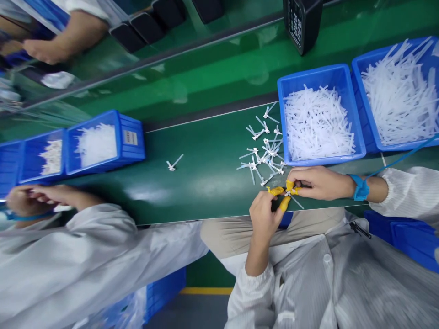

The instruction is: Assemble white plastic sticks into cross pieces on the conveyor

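Yellow finger covers sit on the fingertips of both my hands. My left hand (266, 211) and my right hand (318, 183) meet over the near edge of the green work surface. Between their pinched fingertips is a small white plastic part with thin translucent tubes (295, 201), one tube pointing down to the right. The fingers cover most of its middle. Just beyond my hands lies a loose pile of similar white parts with tubes (265, 157). A blue bin of short translucent tubes (318, 123) stands behind my right hand.
A second blue bin of longer tubes (399, 100) stands at the far right. One tubed part (172, 167) lies alone mid-surface. Blue bins (132, 139) and a co-worker's hands (44, 198) are on the left. A blue cord (401, 157) runs from my right wristband. A black display (302, 25) stands behind.
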`<move>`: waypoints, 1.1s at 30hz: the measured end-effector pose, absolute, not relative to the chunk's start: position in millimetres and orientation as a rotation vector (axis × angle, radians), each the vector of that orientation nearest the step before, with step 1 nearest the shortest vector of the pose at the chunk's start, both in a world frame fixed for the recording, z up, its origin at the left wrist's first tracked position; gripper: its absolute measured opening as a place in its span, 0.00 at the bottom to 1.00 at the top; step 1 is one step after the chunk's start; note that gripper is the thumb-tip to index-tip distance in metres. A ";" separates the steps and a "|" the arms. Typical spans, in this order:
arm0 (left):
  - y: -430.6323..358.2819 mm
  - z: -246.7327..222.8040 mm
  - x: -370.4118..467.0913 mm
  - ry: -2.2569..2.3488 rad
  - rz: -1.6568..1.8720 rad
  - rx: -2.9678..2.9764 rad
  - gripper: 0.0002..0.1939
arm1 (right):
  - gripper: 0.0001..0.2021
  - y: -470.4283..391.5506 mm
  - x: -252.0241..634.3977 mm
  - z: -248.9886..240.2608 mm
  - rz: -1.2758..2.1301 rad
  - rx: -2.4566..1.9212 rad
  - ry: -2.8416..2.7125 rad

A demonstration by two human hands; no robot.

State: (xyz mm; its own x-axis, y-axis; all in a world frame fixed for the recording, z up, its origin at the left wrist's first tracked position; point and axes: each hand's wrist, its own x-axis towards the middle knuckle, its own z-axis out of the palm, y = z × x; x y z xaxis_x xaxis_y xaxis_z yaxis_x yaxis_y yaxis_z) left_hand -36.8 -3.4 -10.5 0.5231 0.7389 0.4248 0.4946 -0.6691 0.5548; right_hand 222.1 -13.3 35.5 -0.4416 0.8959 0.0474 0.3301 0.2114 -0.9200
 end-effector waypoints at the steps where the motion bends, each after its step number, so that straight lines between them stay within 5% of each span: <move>1: -3.4 -10.2 -36.8 1.013 0.927 2.403 0.10 | 0.04 -13.2 221.6 35.5 1.203 -1.128 -1.891; 33: 1.0 9.3 -34.1 0.951 0.823 2.321 0.03 | 0.07 -13.7 224.9 42.1 1.207 -1.100 -2.053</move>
State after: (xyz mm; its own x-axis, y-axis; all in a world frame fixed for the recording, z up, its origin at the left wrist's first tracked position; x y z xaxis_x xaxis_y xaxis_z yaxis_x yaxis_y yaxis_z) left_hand -34.1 1.0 9.3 0.5740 0.7445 0.3409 0.4447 -0.6330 0.6337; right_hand 224.9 -13.7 42.1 -0.5402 0.8411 0.0268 0.3857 0.2758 -0.8804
